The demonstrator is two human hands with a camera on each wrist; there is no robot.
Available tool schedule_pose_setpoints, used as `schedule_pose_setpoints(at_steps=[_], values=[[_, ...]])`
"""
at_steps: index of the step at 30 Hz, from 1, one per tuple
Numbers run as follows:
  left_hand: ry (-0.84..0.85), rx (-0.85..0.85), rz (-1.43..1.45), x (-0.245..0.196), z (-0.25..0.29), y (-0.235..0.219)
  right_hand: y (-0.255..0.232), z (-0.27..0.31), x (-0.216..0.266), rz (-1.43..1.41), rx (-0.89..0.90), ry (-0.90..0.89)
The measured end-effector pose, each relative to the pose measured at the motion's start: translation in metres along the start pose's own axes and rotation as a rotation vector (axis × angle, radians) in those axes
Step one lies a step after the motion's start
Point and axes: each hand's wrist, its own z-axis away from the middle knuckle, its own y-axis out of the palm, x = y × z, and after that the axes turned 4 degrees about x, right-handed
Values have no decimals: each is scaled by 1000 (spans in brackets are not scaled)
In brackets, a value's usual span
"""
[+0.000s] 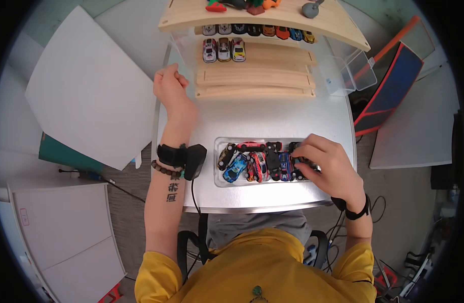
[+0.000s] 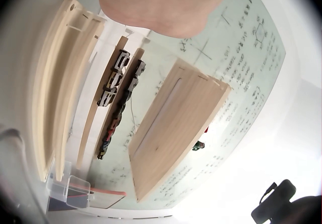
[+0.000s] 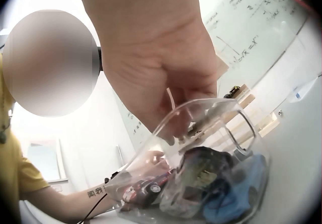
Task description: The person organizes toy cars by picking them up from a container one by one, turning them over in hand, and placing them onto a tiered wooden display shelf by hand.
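My right hand (image 1: 329, 164) reaches into the right end of a clear plastic box (image 1: 217, 183) full of toy cars. Its bent fingers and thumb are among the cars there, and I cannot tell whether they grip one. In the right wrist view the fingertips dip behind the box's clear wall (image 3: 166, 126). The box holds a blue car (image 1: 235, 167), a red car (image 1: 257, 166) and several others, jumbled together. My left hand (image 1: 171, 86) is raised at the left side of a wooden shelf, fingers loosely curled, with nothing visible in it.
On one tier of the wooden shelf (image 1: 257, 77) stand three white toy cars (image 1: 224, 50); a row of several more is behind. Small figures lie on the top board (image 1: 287, 17). An open clear container (image 1: 345, 76) stands right of the shelf. Everything rests on a metallic table (image 1: 267, 116).
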Motion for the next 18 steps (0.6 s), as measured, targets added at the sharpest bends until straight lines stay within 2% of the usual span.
schedule_pose_setpoints(at_steps=[5, 8, 18], values=[[-21, -11, 27, -4, -2, 0, 6, -32, 16, 197, 291, -308], [-8, -16, 47, -3, -4, -1, 15, -45, 21, 239, 395, -392], [-10, 17, 73, -4, -4, -1, 32, -63, 15, 260, 469, -379]])
